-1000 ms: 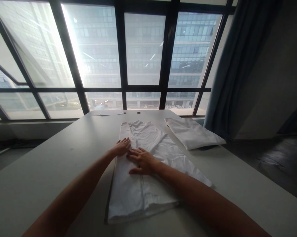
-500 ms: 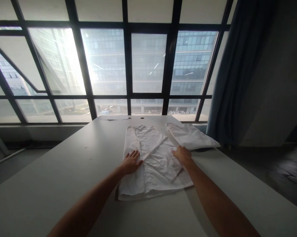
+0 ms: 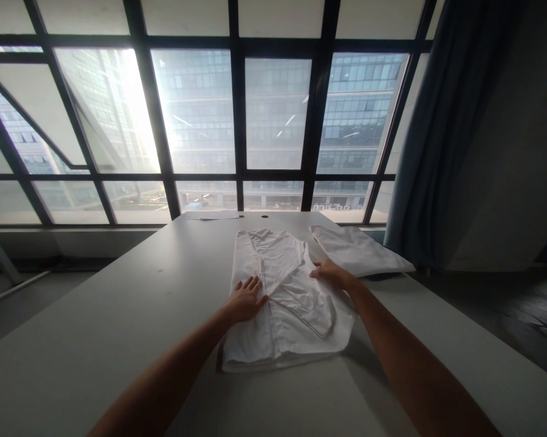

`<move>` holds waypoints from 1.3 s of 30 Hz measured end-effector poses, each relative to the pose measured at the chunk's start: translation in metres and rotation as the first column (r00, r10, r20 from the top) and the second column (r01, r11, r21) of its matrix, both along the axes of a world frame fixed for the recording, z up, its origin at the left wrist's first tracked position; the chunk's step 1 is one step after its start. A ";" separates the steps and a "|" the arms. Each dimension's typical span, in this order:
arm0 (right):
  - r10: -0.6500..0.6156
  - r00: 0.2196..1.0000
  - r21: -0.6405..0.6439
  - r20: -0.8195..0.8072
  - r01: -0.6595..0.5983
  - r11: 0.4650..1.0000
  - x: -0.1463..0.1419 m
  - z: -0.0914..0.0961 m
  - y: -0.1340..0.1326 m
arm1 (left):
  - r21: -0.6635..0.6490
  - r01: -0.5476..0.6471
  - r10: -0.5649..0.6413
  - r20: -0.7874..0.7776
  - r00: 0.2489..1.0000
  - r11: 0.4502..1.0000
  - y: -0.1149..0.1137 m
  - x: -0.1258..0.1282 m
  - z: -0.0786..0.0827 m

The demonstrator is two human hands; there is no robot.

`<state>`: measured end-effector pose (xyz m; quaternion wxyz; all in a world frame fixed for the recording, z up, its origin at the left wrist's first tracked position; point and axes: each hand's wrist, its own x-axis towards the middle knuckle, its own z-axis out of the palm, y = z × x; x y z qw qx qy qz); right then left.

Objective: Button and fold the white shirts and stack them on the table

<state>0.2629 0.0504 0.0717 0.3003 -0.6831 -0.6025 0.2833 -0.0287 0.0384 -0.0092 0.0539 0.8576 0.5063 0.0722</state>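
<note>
A white folded garment [image 3: 280, 258], likely a shirt, lies on the table in front of me, with a sleeve-like part folded slantwise across it and creases all over. My left hand [image 3: 246, 300] rests flat on its left part, fingers stretched out. At the garment's right edge my right hand [image 3: 330, 273] grips the cloth, which is raised a little there and bends inward. The tips of its fingers show over the fabric; the thumb is hard to make out.
Another white folded cloth [image 3: 364, 254] lies at the table's right edge, with something dark under it. The white table [image 3: 132, 303] reaches to the windows [image 3: 278, 115]. A thin white sheet [image 3: 212, 215] lies at its far end. A blue curtain [image 3: 430, 152] hangs at right.
My right hand has drawn the garment's right edge upward and slightly to the left, so the lower right corner has lifted and curled. The left hand stays flat on the cloth.
</note>
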 end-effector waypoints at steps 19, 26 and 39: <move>0.624 0.734 0.046 0.268 -0.657 0.753 -0.104 -0.035 -0.018 | 0.003 0.022 -0.022 -0.034 0.999 1.000 -0.005 -0.001 0.005; 0.462 0.672 0.155 0.579 -0.647 0.747 -0.091 -0.057 -0.014 | 0.001 0.017 -0.017 -0.037 0.999 1.000 -0.004 0.000 0.004; 0.614 0.551 -0.051 0.566 -0.719 0.693 -0.078 -0.057 -0.038 | 0.036 -0.041 0.042 -0.034 0.999 0.999 -0.015 0.004 0.011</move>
